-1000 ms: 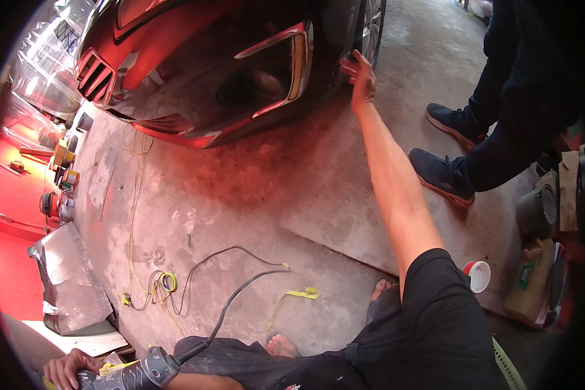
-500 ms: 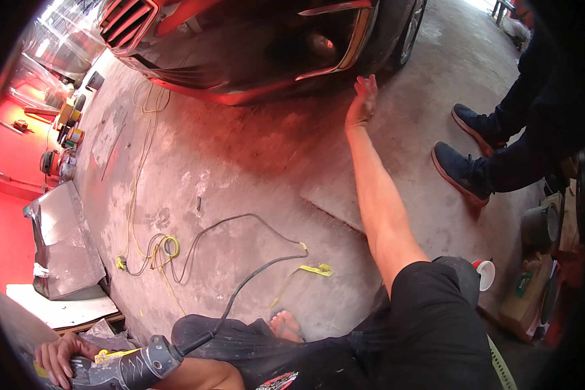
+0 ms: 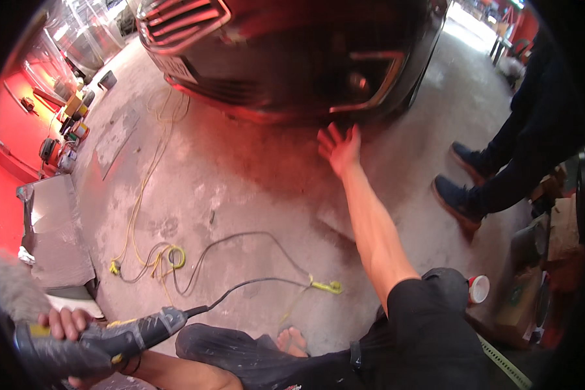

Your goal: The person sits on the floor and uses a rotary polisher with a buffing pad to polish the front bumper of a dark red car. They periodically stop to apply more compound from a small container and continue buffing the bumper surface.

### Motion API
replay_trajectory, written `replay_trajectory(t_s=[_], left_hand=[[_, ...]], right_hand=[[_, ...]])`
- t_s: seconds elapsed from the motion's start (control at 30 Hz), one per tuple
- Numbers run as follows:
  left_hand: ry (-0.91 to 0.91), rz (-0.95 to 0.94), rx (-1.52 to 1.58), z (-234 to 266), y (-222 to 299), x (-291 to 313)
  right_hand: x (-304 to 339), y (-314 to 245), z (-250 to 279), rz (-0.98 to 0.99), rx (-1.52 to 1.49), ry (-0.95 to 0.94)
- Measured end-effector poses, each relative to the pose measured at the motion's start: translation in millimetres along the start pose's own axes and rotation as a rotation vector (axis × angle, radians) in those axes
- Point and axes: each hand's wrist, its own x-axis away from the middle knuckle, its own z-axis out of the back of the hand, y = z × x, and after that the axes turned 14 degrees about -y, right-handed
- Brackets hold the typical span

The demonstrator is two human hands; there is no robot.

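My left hand (image 3: 66, 324), at the lower left, is wrapped round a dark corded polisher (image 3: 136, 333) with a fluffy grey-white wool pad (image 3: 10, 286). Its black cord (image 3: 253, 282) runs off to the right across the floor. Out in front, my right hand (image 3: 342, 151) is stretched toward a dark car bumper (image 3: 286, 71), fingers spread and holding nothing. The fingertips appear just below the bumper's lower edge; whether they touch it I cannot tell. A fog light (image 3: 356, 80) with bright trim lies above them.
A person in dark trousers and blue shoes (image 3: 460, 198) stands to the right. A yellow cord (image 3: 140, 195) and coiled cable (image 3: 175, 256) lie on the concrete floor. A large grey panel (image 3: 55, 227) leans at left. Nearby on the right are a red-and-white container (image 3: 478, 289) and a box (image 3: 520, 302).
My right hand has come down and left, turning and spreading its fingers. The polisher has risen and its wool pad now shows. The whole view has shifted, with more of the car in it.
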Motion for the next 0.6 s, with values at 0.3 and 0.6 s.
replay_trajectory(t_s=[0.3, 0.6], left_hand=[[-0.13, 0.088, 0.847, 2, -214, -42], [-0.434, 0.357, 1.271, -59, -290, -54]], right_hand=[[109, -13, -213, -0.224, 0.676, -0.556], [89, -11, -341, -0.077, 0.671, -0.69]])
